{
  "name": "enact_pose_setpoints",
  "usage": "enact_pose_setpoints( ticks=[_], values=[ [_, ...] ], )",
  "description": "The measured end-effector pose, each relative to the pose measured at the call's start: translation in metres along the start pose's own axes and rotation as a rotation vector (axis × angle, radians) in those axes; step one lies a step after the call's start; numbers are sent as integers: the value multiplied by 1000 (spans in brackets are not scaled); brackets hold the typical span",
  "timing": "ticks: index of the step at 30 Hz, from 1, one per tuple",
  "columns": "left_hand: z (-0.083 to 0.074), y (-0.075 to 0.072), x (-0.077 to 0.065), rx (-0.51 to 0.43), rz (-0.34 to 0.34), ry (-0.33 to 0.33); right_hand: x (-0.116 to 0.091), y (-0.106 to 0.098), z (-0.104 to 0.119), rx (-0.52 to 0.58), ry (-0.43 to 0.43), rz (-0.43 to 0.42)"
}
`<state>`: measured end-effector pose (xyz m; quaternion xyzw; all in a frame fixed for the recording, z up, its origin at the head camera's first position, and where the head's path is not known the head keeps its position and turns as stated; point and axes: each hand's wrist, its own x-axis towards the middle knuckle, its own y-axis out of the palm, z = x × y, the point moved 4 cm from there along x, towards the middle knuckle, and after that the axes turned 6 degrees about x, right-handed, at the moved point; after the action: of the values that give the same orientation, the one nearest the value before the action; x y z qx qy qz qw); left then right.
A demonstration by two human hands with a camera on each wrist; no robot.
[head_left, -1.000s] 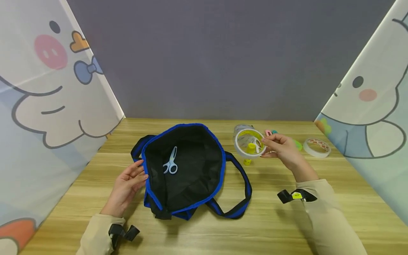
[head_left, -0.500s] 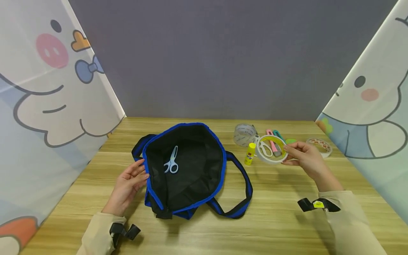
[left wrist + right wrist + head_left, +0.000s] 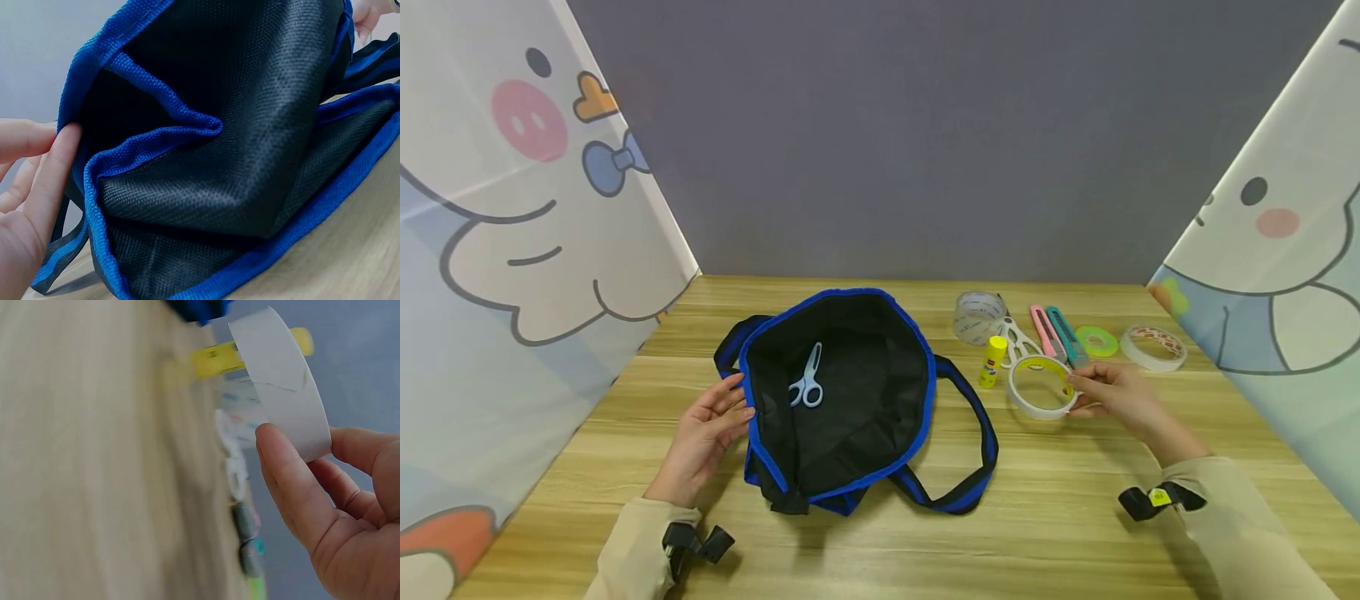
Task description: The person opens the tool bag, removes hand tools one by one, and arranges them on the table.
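My left hand pinches the blue-trimmed rim of a black cloth bag between thumb and fingers, the thumb inside in the left wrist view. The bag's mouth gapes wide, and light-blue scissors lie inside. To the right of the bag, my right hand pinches a roll of white tape with a yellow inner ring at its right side. In the right wrist view the tape roll is raised over the tabletop, overlapping a yellow glue stick.
Behind the held roll stand a clear tape roll and white scissors. Pink and teal utility knives lie beside a green tape roll. Another white tape roll is farther right. A bag strap loops across the wooden table.
My right hand has moved the tape roll right and then lower, away from the bag, uncovering the knives and green roll. The left hand stays on the bag's rim.
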<state>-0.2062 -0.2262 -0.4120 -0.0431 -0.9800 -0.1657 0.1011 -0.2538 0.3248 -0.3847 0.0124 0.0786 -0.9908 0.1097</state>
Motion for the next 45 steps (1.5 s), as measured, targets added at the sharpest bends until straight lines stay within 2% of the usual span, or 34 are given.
enact_pose_setpoints(
  ticks=[8,15,22,27,32,38,45],
  values=[
    [0,1,0,16,-2,-8,5,7,-15,-48,125,11],
    [1,0,1,16,12,-12,10,6,-21,-122,152,-4],
    [0,0,0,30,-9,-24,15,3,-20,-242,167,-53],
    [0,0,0,42,-24,-39,18,0,-22,-281,190,-63],
    [0,0,0,38,-18,-32,20,-2,-25,-260,213,-37],
    [-1,0,0,35,-15,-19,19,-3,-26,-180,229,-14],
    [0,1,-1,20,-21,-4,11,-5,-17,-101,208,-11]
  ],
)
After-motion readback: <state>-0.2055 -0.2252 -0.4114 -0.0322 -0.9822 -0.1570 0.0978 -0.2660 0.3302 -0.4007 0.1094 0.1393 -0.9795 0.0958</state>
